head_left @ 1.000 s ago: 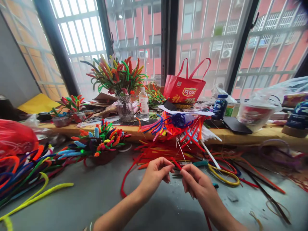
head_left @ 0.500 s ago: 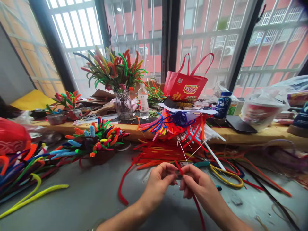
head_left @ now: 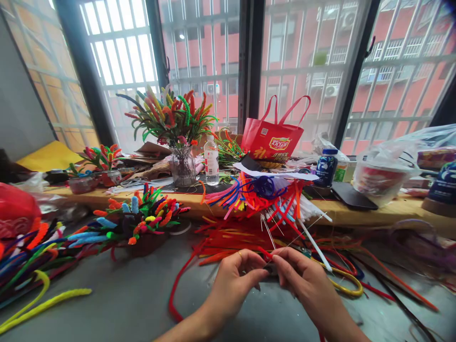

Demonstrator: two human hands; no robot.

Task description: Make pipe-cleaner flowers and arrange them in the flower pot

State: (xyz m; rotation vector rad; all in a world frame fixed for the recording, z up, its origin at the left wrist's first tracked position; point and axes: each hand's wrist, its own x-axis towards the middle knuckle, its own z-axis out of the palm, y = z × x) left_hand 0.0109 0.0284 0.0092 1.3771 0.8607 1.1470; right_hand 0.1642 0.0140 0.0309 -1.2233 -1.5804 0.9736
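A red pipe cleaner (head_left: 264,251) runs between my two hands at the lower middle of the head view. Thumb and fingers of my left hand (head_left: 237,280) are pinched at its near side, beside a thin wire. My right hand (head_left: 297,273) grips the same red piece between thumb and forefinger, the fingertips almost touching those of the left. Thin wires (head_left: 268,230) stick out just beyond the fingertips. Behind them lies a spread of red and orange pipe cleaners (head_left: 228,237). Part of the red strip is hidden by my fingers.
Bundled colourful pipe cleaners (head_left: 245,194) overhang the wooden ledge (head_left: 392,213). A potted bunch (head_left: 142,218) stands left, with yellow stems (head_left: 64,297) nearer. On the ledge are a glass vase (head_left: 183,168), a water bottle (head_left: 212,164) and a red bag (head_left: 272,137). A yellow loop (head_left: 351,289) lies right.
The view has tilted up slightly, so the ledge and its objects sit lower. The red strip's end has swung down toward the left, between the fingertips.
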